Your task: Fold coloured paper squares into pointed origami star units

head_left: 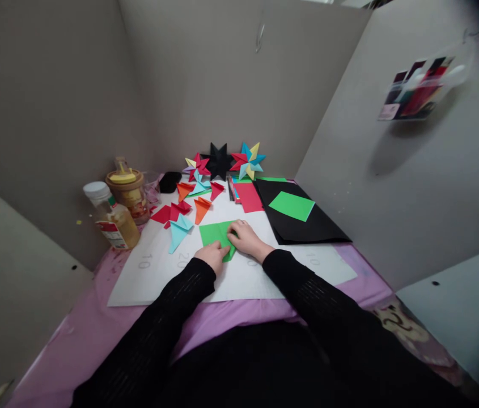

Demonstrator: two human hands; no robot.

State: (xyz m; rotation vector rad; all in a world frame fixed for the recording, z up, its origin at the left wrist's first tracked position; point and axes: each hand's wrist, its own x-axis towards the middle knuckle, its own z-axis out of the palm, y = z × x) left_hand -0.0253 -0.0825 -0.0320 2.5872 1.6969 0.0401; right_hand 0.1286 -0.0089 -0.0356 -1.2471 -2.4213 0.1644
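Observation:
A green sheet of paper (211, 232) lies on the white sheet (158, 283) in front of me, its lower right part creased or folded. My left hand (212, 256) presses on its lower edge with the fingertips. On its right side, my right hand (245, 238) pinches the paper between thumb and bent fingers. The two hands are close together but apart. Just left of the green sheet are a folded light blue piece (179, 229) and a folded orange piece (202, 209).
A bottle (115, 221) and a lidded jar (131, 195) stand at the left. Paper stars (217, 161) lean at the back wall. A black folder (307, 226) bearing green paper (292, 205) lies right, beside red paper (248, 197). A pouch (422, 93) hangs on the right wall.

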